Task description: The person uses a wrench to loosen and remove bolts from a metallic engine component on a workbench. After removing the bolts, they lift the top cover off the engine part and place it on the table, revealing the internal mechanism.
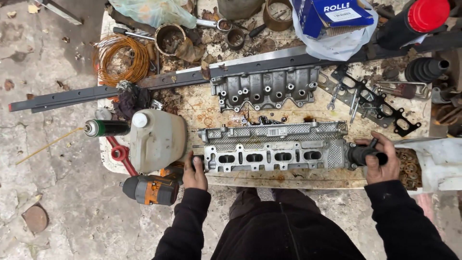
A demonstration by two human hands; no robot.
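A long grey metal engine part [274, 147] with several oval ports lies across the near edge of the worn table [308, 179]. My left hand [194, 171] grips its left end. My right hand [381, 158] is closed around a black cylindrical piece [362, 155] sticking out of the part's right end. Both sleeves are black. A second grey cast cover [267, 89] with several round holes lies just beyond it.
An orange and black cordless impact driver [153, 188] hangs off the table's left corner beside a whitish plastic jug [156, 139] and a spray can [106, 128]. A long dark metal bar [192, 76], a coil of orange wire [120, 60], a black gasket [375, 103], wrenches and a blue box [334, 14] lie further back.
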